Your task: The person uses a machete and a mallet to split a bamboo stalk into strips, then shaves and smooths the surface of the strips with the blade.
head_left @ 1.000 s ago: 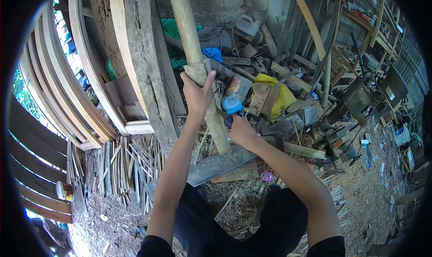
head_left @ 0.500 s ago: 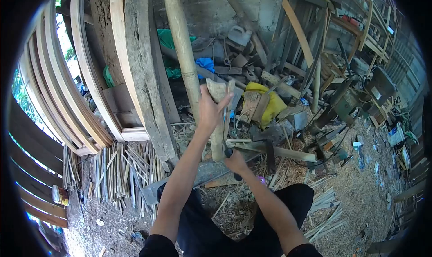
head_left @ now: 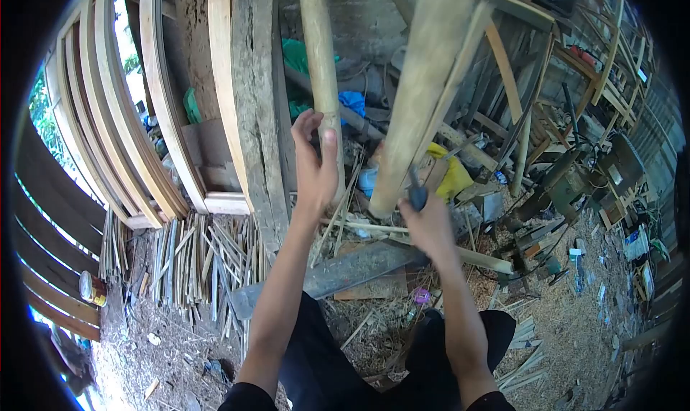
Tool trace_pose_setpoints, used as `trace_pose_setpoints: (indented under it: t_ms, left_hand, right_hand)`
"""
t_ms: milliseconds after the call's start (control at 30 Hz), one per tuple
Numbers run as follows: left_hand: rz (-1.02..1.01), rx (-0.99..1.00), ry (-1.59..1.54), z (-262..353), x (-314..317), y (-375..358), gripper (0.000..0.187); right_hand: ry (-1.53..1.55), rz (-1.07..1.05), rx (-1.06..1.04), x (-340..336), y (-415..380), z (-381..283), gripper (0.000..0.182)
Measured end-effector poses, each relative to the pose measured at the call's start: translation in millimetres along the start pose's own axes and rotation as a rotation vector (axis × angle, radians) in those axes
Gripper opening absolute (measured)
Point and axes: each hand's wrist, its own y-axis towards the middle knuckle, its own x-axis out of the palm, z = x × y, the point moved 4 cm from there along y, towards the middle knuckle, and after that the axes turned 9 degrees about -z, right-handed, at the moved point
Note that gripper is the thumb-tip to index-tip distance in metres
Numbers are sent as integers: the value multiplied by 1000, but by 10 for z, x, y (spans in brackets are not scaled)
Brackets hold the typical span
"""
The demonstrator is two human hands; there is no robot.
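My right hand (head_left: 431,227) is closed around the dark handle of a knife (head_left: 417,192). Its blade is largely hidden at a split in a thick bamboo piece (head_left: 420,94), raised and tilted up to the right, blurred by motion. Along the right side of that piece runs a narrower strip (head_left: 460,73), parted from it by the split. My left hand (head_left: 316,163) is held up away from the piece, fingers apart and slightly curled, with nothing in it. Behind it in this view stands an upright bamboo pole (head_left: 321,58).
A long grey plank (head_left: 338,271) lies low in front of my knees. Many thin strips (head_left: 194,260) are piled at left beside a weathered post (head_left: 259,87). A yellow sack (head_left: 454,177), scrap wood and a machine (head_left: 568,174) stand to the right; shavings cover the ground.
The bamboo piece has risen and swung up to the right with the knife in my right hand. My left hand has let go of its top and opened. The view has shifted slightly.
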Motion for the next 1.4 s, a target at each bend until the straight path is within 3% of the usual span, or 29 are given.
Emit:
trace_pose_setpoints:
  t_ms: [67, 133, 167, 200, 267, 333, 367, 467, 533, 600, 700, 733, 767, 867, 1000, 1067, 1133, 1233, 1300, 1400]
  left_hand:
    - [6, -71, -18, -138, -25, -21, 55]
    - [-40, -104, 58, -206, -32, -64, 45]
    - [-41, -106, 65, -250, -19, -87, 45]
    - [-69, -98, 88, -318, 25, -121, 51]
    - [-155, -125, 161, -410, 139, -212, 60]
    - [-232, -155, 261, -533, 253, -330, 69]
    - [-220, -164, 258, -643, 270, -394, 69]
    - [-452, -149, 216, -697, 512, -575, 70]
    - [-441, -99, 216, -548, 533, -582, 68]
    - [-392, -39, 199, -473, 525, -578, 59]
    - [-257, -140, 69, -456, 364, -463, 52]
    - [-177, -99, 108, -437, 292, -440, 42]
    - [-171, -126, 106, -503, 250, -417, 42]
    - [-67, -224, -1, -654, 79, -389, 34]
    - [-70, -316, 110, -861, -44, -388, 41]
    - [-62, -298, 149, -875, -28, -377, 45]
    - [-98, -315, 141, -780, 13, -380, 55]
    - [-181, -255, 145, -682, 146, -428, 57]
    - [-247, -316, 89, -693, 261, -529, 59]
    - [-215, -191, 144, -647, 301, -486, 51]
  right_hand:
    - [-1, -22, 17, -124, 27, -225, 21]
    - [157, -181, 409, -27, -22, -198, 27]
    - [176, -237, 385, 220, -81, 51, 29]
    - [-58, -120, 243, 761, -81, 892, 27]
    - [-37, -117, 245, 1491, -444, 1810, 27]
    - [179, -274, 570, 1470, -478, 1846, 20]
    - [167, -284, 570, 1448, -472, 1830, 20]
    - [192, -274, 493, 1299, -446, 1856, 18]
    - [65, -156, 303, 1280, -465, 1793, 14]
    - [82, -117, 262, 1184, -367, 1697, 13]
    - [132, 46, 10, 670, -11, 1187, 16]
    - [294, 51, 232, 378, 4, 635, 17]
    - [275, 39, 325, 184, 120, 503, 17]
    - [386, 80, 254, -264, 402, 59, 12]
    - [395, 41, 319, -46, 260, 441, 19]
    - [193, -143, 504, 681, -21, 1238, 19]
    - [166, -287, 539, 1748, -466, 2270, 18]
    - [343, -151, 524, 1820, -411, 2012, 20]
    - [212, -269, 548, 1727, -490, 2113, 20]
    - [158, -166, 479, 1508, -562, 2048, 21]
